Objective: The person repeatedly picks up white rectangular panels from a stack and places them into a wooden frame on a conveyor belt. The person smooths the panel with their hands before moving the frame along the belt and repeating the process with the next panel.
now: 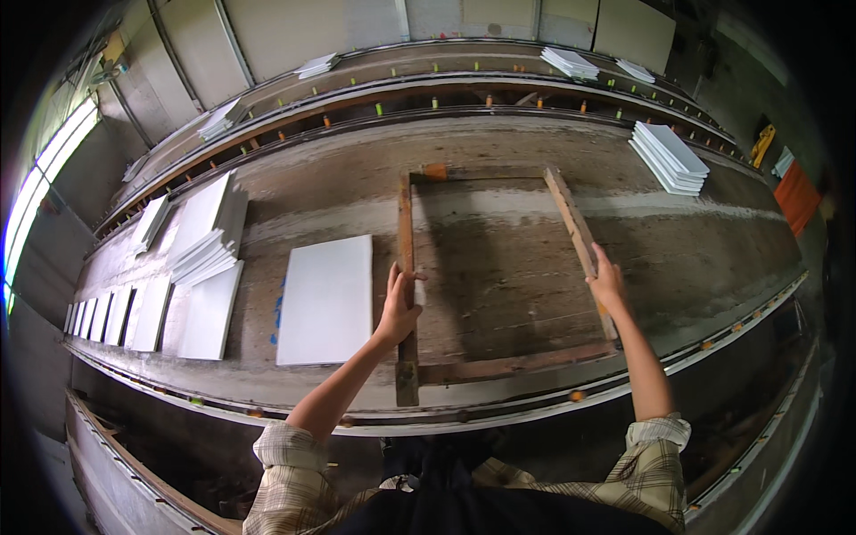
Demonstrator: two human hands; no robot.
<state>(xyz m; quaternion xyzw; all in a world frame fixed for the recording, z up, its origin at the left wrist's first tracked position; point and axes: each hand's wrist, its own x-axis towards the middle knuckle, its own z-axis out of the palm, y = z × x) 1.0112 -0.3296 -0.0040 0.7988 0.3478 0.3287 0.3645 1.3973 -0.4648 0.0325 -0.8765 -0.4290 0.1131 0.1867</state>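
Note:
A rectangular frame of worn wooden bars [517, 364] is in front of me, over the long brown table [294, 214]. The tabletop's brown surface and a dark shadow show inside it. My left hand [398, 308] grips the left bar, with a small white patch beside the fingers that I cannot make out. On the right bar, my right hand [606, 283] is closed around the outer side, fingers pointing away from me. Just left of the frame lies a flat white sheet [325, 301], with blue marks on the table along its left edge.
Further left are fanned white sheets [203, 241] and a row of white pieces [118, 314]. A white stack [669, 159] sits far right. A rail with small orange and green pegs [578, 395] edges the table. Another long table [392, 67] runs behind; an orange cloth [796, 200] hangs right.

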